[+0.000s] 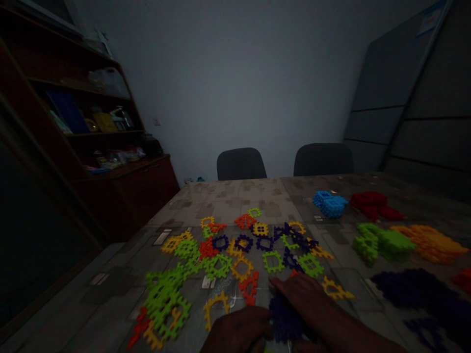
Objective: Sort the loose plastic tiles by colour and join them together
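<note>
A stack of dark purple interlocking plastic building pieces is between my hands at the bottom of the head view. My right hand is wrapped over its top and right side. My left hand has its fingers curled against the stack's left side; their tips are partly hidden. Just ahead of my hands lie an orange piece and a yellow arch-shaped piece. Loose green window piece and yellow piece sit beyond my right hand.
Sorted on the right are blue, red, green, yellow and purple piles. A mixed green heap is left on the patterned table. Two chairs stand behind, shelves at left.
</note>
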Available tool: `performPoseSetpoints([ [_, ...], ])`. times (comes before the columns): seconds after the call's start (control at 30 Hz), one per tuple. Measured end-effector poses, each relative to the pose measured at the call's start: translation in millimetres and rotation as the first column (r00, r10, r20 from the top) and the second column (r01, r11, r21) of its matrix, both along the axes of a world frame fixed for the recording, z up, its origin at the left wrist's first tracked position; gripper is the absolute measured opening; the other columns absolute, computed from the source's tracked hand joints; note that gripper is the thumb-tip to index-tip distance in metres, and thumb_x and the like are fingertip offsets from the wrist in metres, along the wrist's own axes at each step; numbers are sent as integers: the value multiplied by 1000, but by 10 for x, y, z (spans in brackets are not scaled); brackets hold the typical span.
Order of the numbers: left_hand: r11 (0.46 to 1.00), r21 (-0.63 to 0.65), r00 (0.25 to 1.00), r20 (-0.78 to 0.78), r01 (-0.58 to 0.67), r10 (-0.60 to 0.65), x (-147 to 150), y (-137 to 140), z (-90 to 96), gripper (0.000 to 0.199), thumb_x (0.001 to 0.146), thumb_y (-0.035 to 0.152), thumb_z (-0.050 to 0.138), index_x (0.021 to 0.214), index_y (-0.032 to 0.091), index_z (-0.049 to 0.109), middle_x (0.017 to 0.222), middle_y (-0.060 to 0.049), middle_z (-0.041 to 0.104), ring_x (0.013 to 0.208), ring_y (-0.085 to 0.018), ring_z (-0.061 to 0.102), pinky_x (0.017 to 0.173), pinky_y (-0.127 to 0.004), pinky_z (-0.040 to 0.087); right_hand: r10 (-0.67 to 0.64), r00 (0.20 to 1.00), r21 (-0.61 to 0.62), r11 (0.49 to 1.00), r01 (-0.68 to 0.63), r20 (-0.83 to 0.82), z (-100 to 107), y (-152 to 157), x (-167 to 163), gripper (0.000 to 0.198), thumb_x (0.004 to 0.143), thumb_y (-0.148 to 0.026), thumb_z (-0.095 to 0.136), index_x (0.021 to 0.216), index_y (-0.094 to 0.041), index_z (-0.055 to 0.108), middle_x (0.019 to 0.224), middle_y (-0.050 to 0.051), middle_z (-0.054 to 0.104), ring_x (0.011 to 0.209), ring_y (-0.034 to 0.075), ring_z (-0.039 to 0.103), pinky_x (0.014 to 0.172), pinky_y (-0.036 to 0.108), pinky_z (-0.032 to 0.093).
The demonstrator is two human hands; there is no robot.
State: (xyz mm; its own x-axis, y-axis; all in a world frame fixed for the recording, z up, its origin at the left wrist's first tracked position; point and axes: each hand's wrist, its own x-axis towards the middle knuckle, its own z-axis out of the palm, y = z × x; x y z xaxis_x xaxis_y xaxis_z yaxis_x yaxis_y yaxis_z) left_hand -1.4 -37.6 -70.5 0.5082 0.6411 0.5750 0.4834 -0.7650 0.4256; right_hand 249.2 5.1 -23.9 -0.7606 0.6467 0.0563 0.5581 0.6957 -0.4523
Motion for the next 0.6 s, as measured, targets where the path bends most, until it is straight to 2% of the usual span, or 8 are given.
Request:
performPoseSetpoints([
  [0.13, 998, -18, 996, 61, -63, 64, -17, 32, -107, 27, 82, 9, 47, 96, 25, 63, 103, -3, 78, 90, -13, 78, 82, -17, 58, 7, 999, -31, 999, -6, 39, 59, 46, -46, 108, 65, -6, 71, 163, -25, 28, 157, 13, 48, 141, 35, 45, 121, 52, 27],
  [0.3, 998, -10, 995, 70, -69, 69, -50, 54, -93, 28, 81, 8, 47, 95, 25, 65, 104, -3, 79, 94, -14, 77, 84, -17, 57, 26, 994, -85, 996, -17, 103, 153, 49, -154, 108, 62, -6, 73, 161, -17, 31, 151, 17, 53, 139, 36, 46, 120, 53, 27],
  [0.43, 997, -8, 995, 50, -81, 81, -59, 57, -179, 26, 80, 9, 49, 92, 24, 66, 99, -3, 79, 87, -14, 78, 79, -18, 58, 17, 996, -49, 999, -13, 88, 165, 49, -210, 104, 65, -8, 71, 161, -19, 32, 145, 16, 58, 134, 36, 50, 118, 53, 30],
  [0.6, 994, -107, 999, -42, -12, 7, -62, 92, -324, 19, 79, 11, 53, 84, 24, 66, 96, -2, 79, 79, -14, 77, 71, -16, 57, 35, 998, -16, 999, -34, 62, 98, 62, -217, 105, 64, -10, 72, 160, -20, 33, 142, 16, 60, 130, 36, 52, 117, 53, 30],
])
